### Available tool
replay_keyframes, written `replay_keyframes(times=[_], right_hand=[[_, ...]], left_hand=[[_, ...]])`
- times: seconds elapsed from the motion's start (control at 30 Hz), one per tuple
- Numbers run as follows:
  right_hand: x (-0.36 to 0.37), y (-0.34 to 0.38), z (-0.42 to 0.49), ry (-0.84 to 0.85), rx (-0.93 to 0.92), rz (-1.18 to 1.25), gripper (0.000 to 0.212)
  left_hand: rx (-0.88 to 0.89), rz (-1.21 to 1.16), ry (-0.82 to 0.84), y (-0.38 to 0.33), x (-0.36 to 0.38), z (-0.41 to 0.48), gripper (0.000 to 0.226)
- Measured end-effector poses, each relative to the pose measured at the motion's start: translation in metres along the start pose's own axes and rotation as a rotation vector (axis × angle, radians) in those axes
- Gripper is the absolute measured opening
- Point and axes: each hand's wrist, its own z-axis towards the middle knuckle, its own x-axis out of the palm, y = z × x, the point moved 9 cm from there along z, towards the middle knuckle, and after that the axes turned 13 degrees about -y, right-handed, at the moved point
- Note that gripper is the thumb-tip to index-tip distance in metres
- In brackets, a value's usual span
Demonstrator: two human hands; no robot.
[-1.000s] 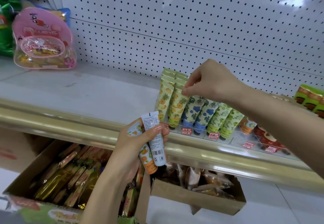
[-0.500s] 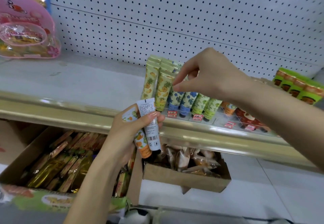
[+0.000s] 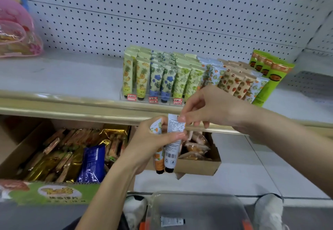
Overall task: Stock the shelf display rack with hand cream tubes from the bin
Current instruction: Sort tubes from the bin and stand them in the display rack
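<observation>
Head view: the right hand [image 3: 203, 107], which was at the tube tops in the display rack [image 3: 144, 101] half a second ago, has been brought down in front of the rack. Its thumb and forefinger are now pinched on the top edge of the white-backed tube [image 3: 173, 148]. A pair of tubes [image 3: 159, 159], that one and an orange-printed one, is gripped caps down in the left hand [image 3: 149, 145], just below the rack's front. One more tube [image 3: 172, 221] is seen lying in the clear bin [image 3: 207, 210], well below the rack. The rack is set on a grey shelf [image 3: 63, 78] backed by white pegboard [image 3: 162, 13]. A pink bag [image 3: 16, 31] is placed far left of the rack and green packs [image 3: 270, 75] to its right. Cardboard boxes [image 3: 198, 167] of snacks are kept beneath.
</observation>
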Motion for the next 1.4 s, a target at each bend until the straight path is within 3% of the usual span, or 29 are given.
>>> replay_keyframes(times=[0.17, 0.3, 0.43, 0.63, 0.73, 0.83, 1.0, 1.27, 1.4], right_hand=[[-0.018, -0.022, -0.016, 0.022, 0.096, 0.166, 0.014], [-0.043, -0.030, -0.023, -0.012, 0.116, 0.277, 0.009], [-0.057, -0.036, -0.028, -0.051, 0.104, 0.306, 0.017], [-0.056, -0.039, -0.029, -0.139, 0.058, 0.118, 0.033], [-0.057, -0.041, -0.025, -0.188, 0.024, -0.007, 0.023], [-0.063, -0.046, -0.022, -0.180, 0.065, 0.022, 0.011], [-0.076, -0.059, -0.021, -0.148, 0.196, 0.150, 0.023], [-0.096, -0.041, -0.007, -0.135, 0.131, -0.156, 0.013], [-0.137, -0.014, 0.006, -0.301, 0.072, -0.286, 0.016]], left_hand=[[-0.103, -0.123, 0.128, 0.010, 0.025, -0.010, 0.021], [-0.228, -0.127, 0.287, 0.020, 0.048, -0.021, 0.034], [-0.256, -0.157, 0.295, 0.023, 0.058, -0.018, 0.031], [-0.067, -0.008, 0.216, 0.022, 0.064, 0.000, 0.024], [-0.022, 0.082, 0.225, 0.021, 0.072, 0.003, 0.015], [-0.058, 0.034, 0.254, 0.021, 0.080, 0.004, 0.014], [-0.168, -0.149, 0.261, 0.025, 0.083, 0.008, 0.022], [-0.041, -0.092, 0.204, 0.022, 0.081, 0.023, 0.027], [-0.136, -0.205, 0.179, 0.027, 0.077, 0.032, 0.035]])
